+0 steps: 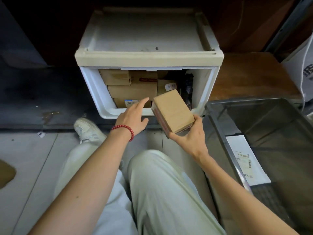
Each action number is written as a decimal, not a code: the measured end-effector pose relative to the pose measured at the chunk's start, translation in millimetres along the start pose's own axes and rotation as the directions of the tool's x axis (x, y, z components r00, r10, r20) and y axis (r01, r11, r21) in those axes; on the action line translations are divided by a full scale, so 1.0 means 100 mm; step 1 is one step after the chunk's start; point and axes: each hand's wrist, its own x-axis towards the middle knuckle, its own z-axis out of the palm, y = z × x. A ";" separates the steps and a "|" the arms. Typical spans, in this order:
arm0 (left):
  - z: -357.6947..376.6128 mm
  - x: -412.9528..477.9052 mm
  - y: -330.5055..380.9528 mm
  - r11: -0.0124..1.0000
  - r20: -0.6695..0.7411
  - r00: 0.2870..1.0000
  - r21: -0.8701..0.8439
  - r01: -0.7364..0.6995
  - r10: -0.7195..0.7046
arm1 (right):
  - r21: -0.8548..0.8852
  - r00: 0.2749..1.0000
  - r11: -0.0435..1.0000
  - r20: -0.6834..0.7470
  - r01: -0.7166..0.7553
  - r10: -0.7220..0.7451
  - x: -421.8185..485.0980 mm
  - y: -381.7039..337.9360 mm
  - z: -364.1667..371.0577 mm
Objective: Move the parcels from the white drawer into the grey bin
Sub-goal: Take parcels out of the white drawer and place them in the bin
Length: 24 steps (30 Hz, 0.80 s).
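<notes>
Emptying is partway through, by my judgement, with one parcel in transit. Grey bin point(271, 119), on the person's right, just beside the drawer: holds one flat white labelled packet point(245, 160). White drawer point(92, 87), open: several brown parcels point(132, 92) stacked inside, a dark bag point(187, 89) at its right end. Small brown box point(174, 111): above the drawer's front lip, gripped from beneath by the right hand point(191, 134), fingers and thumb curled round its lower end. Left hand point(132, 119): fingers straight, holding nothing, stretched over the lip toward a labelled parcel; contact cannot be told. Next move likely calls for carrying the box rightward over the bin's rim and letting go.
</notes>
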 end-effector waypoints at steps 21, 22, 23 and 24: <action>0.06 0.00 0.49 0.861 -0.132 0.991 -0.506 -0.057 -0.012 | 0.320 0.934 0.880 0.188 -0.352 0.305 0.06 0.05 -0.53; 0.06 0.01 0.49 0.858 -0.104 0.995 -0.511 -0.050 -0.004 | 0.337 0.937 0.876 0.184 -0.344 0.297 0.06 0.05 -0.54; 0.07 0.01 0.49 0.863 -0.074 0.997 -0.503 -0.049 0.014 | 0.347 0.943 0.879 0.183 -0.326 0.278 0.06 0.05 -0.54; 0.08 0.01 0.50 0.878 -0.044 0.998 -0.475 -0.052 0.036 | 0.340 0.952 0.893 0.186 -0.294 0.243 0.07 0.05 -0.55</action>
